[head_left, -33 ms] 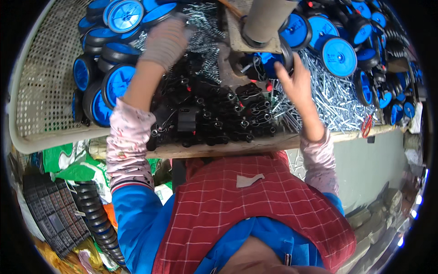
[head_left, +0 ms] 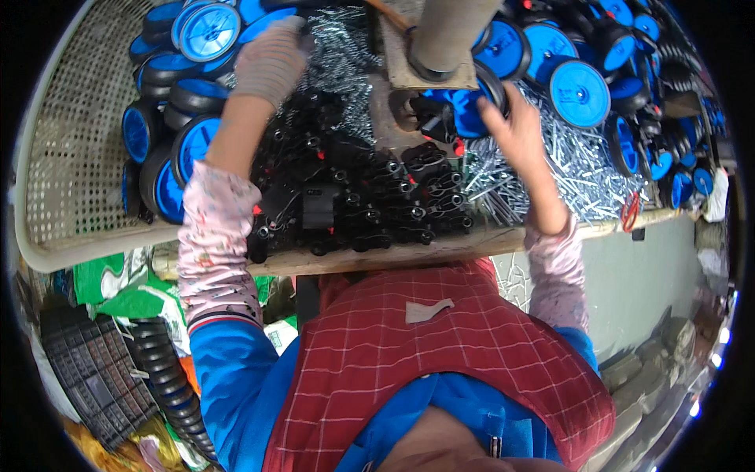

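Blue-hubbed wheels (head_left: 578,90) with black tyres crowd the far side of the bench (head_left: 377,256), left and right of a grey post (head_left: 448,31) standing at its middle. Nothing differs from the earlier frame, taken at the same instant: hands and parts sit alike. The gloved left hand (head_left: 271,63) reaches left of the post, over silver screws (head_left: 342,55) and beside one wheel (head_left: 206,31); whether its fingers are closed on anything cannot be told. The bare right hand (head_left: 515,130) sits just right of the post, fingers curled against a blue and black wheel (head_left: 472,102) below the post's base. Black brackets (head_left: 354,193) with red tabs lie heaped before the post, near the bench edge.
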Tool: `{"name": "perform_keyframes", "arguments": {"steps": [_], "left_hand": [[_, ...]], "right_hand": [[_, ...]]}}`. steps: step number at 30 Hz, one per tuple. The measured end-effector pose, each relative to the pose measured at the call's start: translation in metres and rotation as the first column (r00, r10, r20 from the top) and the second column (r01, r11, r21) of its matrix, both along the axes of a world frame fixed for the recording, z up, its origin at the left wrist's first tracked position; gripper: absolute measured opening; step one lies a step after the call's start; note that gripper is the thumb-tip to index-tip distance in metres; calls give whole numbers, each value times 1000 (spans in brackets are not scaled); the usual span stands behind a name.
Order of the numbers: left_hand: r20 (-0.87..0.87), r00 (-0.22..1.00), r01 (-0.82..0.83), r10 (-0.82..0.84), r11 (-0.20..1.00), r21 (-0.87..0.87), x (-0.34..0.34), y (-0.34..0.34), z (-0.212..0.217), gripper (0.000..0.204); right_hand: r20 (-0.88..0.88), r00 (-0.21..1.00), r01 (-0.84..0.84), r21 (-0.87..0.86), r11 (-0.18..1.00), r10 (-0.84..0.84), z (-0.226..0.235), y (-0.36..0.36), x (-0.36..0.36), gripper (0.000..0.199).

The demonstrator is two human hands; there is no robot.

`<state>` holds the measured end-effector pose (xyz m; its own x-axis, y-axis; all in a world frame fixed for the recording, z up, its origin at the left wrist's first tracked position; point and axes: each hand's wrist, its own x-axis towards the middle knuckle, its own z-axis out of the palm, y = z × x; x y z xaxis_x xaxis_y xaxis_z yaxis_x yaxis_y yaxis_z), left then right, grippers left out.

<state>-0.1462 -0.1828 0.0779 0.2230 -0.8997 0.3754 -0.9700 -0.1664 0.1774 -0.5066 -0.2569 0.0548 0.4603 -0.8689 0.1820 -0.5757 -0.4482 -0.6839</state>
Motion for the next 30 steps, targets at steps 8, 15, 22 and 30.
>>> {"name": "perform_keyframes", "arguments": {"steps": [8, 15, 22, 30], "left_hand": [[211, 977, -86, 44, 976, 198, 83, -28, -27, 48], [89, 988, -115, 123, 989, -93, 48, 2, -11, 54], [-611, 789, -141, -67, 948, -285, -67, 97, 47, 41], [-990, 16, -99, -144, 985, -144, -127, 135, -28, 48]], "right_hand": [[897, 426, -444, 90, 891, 122, 70, -131, -56, 47], [-408, 734, -670, -302, 678, 544, -60, -90, -19, 17], [-715, 544, -825, -359, 436, 439, -57, -93, -3, 7], [-830, 447, -894, -400, 202, 334, -69, -116, -1, 22]]}}
